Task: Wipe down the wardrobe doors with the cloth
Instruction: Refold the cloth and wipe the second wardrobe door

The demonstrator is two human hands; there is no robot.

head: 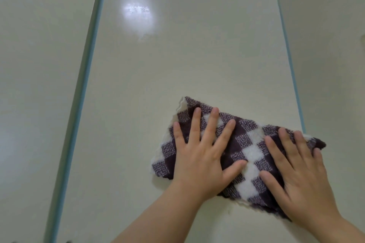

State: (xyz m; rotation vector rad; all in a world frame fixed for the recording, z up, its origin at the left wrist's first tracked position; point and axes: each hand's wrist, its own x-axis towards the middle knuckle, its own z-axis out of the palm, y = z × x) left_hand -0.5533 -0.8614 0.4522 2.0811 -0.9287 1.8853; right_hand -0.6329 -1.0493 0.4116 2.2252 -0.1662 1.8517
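A purple-and-white checked cloth (247,151) lies flat against the pale cream wardrobe door (177,61), near the door's right edge. My left hand (201,156) presses on the cloth's left half with its fingers spread. On the cloth's right half rests my right hand (296,171), flat, fingers apart, its little finger at the cloth's right tip. Both palms cover part of the cloth. Neither hand grips it; both hold it against the door.
A greenish vertical strip (79,92) divides this door from the neighbouring door (35,65) on the left. The door's right edge (292,77) meets a pale wall (331,55). A bright light reflection (138,14) shows high on the door.
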